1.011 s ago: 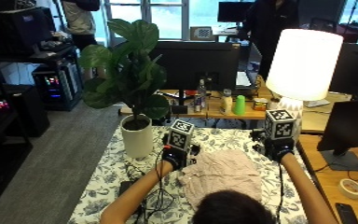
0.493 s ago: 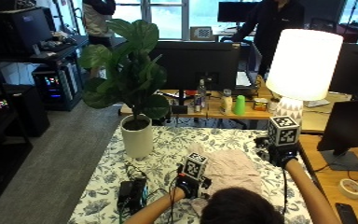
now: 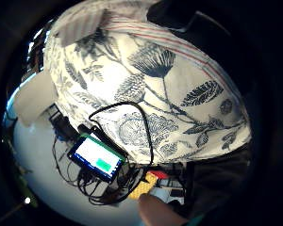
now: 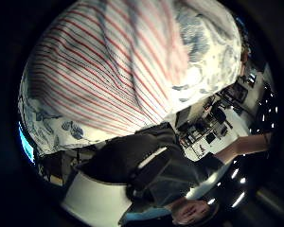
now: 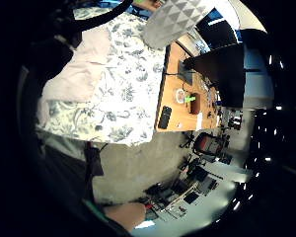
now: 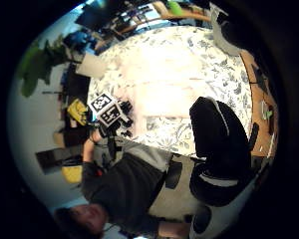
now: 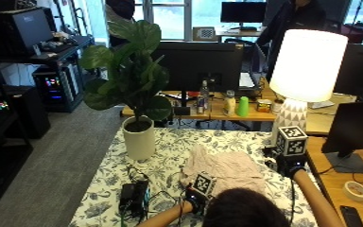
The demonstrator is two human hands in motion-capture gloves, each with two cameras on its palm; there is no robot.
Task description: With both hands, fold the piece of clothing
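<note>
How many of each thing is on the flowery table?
Plant in a pot: 1
Lamp: 1
Piece of clothing: 1
Phone with cables: 1
Gloved hands: 2, left hand and right hand
Total: 6

The pale pink striped cloth garment lies crumpled and matt, its weave thin and soft, with fine red stripes showing close up. Under it, the white cloth cover with a blue-grey flower print looks smooth and matt over the desk. Beside the garment, the white plant pot has a smooth, faintly glossy ceramic look. Beyond the garment, the white lamp shade looks like matt fabric or paper, over a faceted white base.
</note>
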